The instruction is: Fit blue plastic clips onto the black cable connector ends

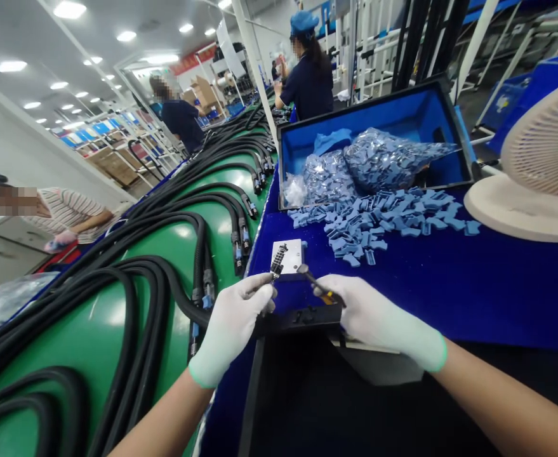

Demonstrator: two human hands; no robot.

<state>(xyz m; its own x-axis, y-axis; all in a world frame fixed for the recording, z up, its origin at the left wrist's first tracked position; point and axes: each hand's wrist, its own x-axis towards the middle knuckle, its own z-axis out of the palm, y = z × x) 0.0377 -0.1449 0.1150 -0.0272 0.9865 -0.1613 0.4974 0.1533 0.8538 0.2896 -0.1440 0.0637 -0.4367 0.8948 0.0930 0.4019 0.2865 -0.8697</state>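
Note:
My left hand (240,317), in a white glove, pinches a small dark fitting with a spring-like coil (279,259), tilted over a white block (294,254). A black hose (183,301) runs up to this hand from the left. My right hand (369,308), also gloved, is closed around the handle of a small hammer (324,289) with a dark head and a yellow patch. The hammer head hangs just right of the fitting, apart from it. Below both hands lies a black bar (302,320).
Loose blue clips (378,219) are heaped before a blue bin (374,108) holding bags of similar clips. A fan (545,152) stands at right. Many black hoses (131,254) cover the green conveyor (164,387). Several people (310,76) are beyond it.

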